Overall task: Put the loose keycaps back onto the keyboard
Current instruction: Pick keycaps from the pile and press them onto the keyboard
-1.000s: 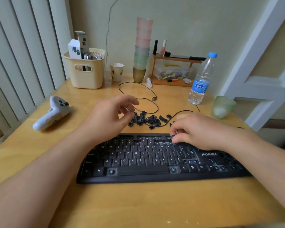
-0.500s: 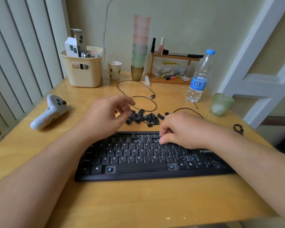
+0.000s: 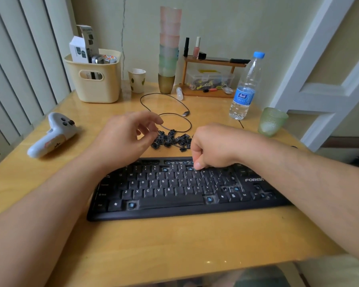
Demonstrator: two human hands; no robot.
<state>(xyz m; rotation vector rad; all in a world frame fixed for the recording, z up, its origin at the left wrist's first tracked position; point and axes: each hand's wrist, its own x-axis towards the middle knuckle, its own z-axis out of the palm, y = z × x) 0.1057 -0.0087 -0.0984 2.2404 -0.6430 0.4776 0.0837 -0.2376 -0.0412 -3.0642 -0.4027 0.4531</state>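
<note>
Pressing with your curled right hand, seat squarely on the black plastic keyboard; any cap is hidden. Loosely curled left hand hovers, seemingly empty, by the small black loose keycaps just behind.

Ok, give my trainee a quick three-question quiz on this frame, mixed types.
1. True or false: the pile of loose keycaps lies behind the keyboard.
2. Which hand presses down on the number row? A) left hand B) right hand
3. Fill in: the green glass cup stands to the ____ of the water bottle.

Key: 1 true; 2 B; 3 right.
</note>
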